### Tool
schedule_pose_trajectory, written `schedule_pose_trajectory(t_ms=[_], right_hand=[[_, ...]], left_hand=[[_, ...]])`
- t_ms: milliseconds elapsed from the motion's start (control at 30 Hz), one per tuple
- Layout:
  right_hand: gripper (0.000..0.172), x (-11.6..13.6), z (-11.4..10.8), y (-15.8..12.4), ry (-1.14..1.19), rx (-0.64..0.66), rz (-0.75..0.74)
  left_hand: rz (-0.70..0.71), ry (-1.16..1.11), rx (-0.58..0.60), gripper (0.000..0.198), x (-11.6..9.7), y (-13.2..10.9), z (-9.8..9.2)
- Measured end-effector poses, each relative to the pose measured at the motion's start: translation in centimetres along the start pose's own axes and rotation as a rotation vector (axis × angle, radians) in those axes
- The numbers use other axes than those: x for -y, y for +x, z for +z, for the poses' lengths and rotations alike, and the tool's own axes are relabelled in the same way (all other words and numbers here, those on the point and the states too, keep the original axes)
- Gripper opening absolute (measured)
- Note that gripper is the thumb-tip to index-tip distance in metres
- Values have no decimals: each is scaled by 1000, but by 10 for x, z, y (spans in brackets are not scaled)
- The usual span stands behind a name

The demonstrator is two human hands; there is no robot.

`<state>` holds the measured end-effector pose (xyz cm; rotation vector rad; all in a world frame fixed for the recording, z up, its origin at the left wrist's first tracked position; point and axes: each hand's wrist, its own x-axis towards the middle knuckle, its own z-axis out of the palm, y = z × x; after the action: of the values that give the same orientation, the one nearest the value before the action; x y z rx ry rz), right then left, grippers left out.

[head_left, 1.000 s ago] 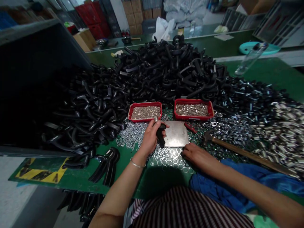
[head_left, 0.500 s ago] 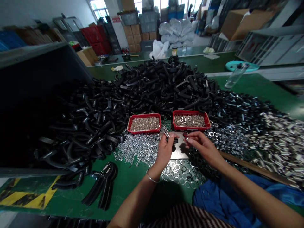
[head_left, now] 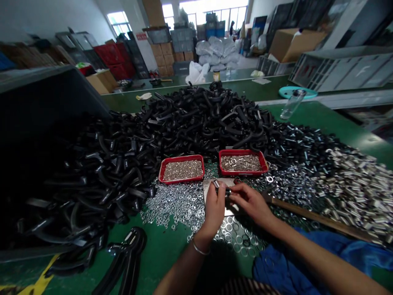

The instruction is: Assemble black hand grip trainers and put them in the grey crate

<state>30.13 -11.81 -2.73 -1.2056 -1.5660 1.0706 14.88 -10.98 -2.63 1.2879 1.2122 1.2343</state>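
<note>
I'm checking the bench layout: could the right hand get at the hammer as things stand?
Probably yes: the hammer lies close to the right hand, and nothing appears to lie over it. That hand would likely have to leave the black part in the left hand first.

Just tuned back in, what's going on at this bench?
The left hand grips a black part, with a metal coil showing by the thumb. The right hand is at that part's end, over a metal plate. Two red trays of small metal pieces sit just beyond.
</note>
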Motion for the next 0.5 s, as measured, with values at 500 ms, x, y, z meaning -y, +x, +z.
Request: schedule_pose_trajectory(t_ms=[500], right_hand=[[29, -21, -97, -28, -720, 45, -186]], left_hand=[[-197, -152, -28, 39, 14, 18, -15]])
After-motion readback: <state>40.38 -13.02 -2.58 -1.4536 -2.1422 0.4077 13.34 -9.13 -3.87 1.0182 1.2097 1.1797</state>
